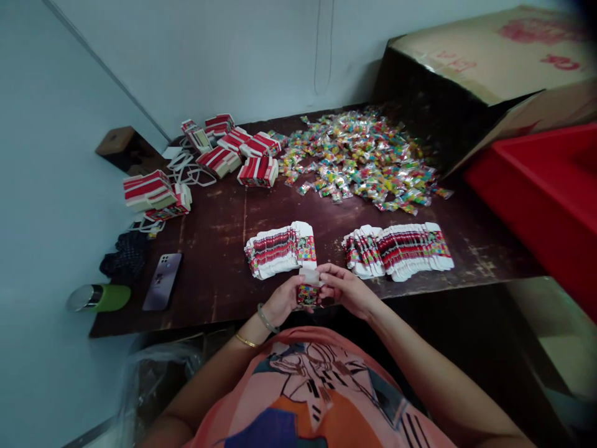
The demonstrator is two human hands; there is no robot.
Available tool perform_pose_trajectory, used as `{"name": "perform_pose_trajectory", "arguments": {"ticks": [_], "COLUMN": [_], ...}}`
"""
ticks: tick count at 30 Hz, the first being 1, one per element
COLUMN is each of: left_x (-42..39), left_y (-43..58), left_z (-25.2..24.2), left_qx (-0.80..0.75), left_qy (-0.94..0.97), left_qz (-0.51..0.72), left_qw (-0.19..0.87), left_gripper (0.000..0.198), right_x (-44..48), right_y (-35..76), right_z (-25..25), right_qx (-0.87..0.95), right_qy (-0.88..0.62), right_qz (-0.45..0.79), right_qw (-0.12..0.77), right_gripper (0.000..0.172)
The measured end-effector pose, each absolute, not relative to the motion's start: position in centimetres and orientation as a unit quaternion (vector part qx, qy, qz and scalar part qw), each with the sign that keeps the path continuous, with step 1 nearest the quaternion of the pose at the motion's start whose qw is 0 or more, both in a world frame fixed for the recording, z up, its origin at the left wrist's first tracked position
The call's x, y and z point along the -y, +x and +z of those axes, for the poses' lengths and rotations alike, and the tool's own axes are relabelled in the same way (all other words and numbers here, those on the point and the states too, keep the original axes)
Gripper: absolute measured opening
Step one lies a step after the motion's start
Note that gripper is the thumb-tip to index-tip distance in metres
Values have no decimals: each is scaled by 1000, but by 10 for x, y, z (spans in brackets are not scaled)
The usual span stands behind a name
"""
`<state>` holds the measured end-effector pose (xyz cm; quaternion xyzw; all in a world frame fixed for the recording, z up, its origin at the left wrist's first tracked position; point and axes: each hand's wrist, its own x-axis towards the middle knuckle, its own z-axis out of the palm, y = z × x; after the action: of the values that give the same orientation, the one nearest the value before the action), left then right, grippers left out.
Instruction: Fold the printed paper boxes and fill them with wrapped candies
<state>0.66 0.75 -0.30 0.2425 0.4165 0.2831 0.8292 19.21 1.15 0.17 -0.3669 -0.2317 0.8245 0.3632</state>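
- Head view, low centre of the frame: the left hand (284, 300) and the right hand (347, 288) meet just at the near edge of the dark wooden bench (219, 249), both gripping one small printed carton (308, 291).
- The left fingers are clenched around the carton's lower part; the right fingers pinch its white top flap.
- Just above the hands, on the bench, lies a fanned row of flat cartons (280, 249), and to its right, a little apart, a longer fanned row (398, 250).
- Upper centre of the frame: a loose heap of bright wrapped candies (359, 158) spreads over the far part of the bench.
- Upper left: bundles of red and white flat cartons (233, 149) lie scattered, with another stack (147, 190) nearer the left edge.
- Left, lower down: a phone (162, 281) lies face down, with a green bottle (99, 298) on its side just beside it.
- Right edge: a red crate (550, 199) stands below a large cardboard box (489, 56).
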Motion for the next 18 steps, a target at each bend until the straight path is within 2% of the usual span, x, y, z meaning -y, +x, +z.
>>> {"name": "perform_pose_trajectory", "arguments": {"ticks": [4, 9, 12, 15, 18], "left_x": [-10, -8, -7, -9, -12], "left_y": [7, 6, 8, 10, 10], "left_z": [2, 9, 10, 10, 12], "left_qx": [-400, -445, -484, -499, -471], "left_qy": [201, 293, 346, 354, 299], "left_qz": [280, 270, 251, 247, 256], "left_qw": [849, 802, 764, 751, 789], "left_gripper": [44, 29, 27, 26, 30], "right_x": [-11, -11, -13, -19, -24], "right_y": [196, 194, 191, 192, 198], "right_z": [0, 7, 16, 21, 24], "right_qx": [243, 353, 559, 733, 779], "right_qy": [-359, -378, -383, -347, -306], "right_qz": [819, 790, 655, 484, 450], "right_qw": [375, 331, 335, 330, 311], "right_gripper": [32, 29, 20, 24, 30]}}
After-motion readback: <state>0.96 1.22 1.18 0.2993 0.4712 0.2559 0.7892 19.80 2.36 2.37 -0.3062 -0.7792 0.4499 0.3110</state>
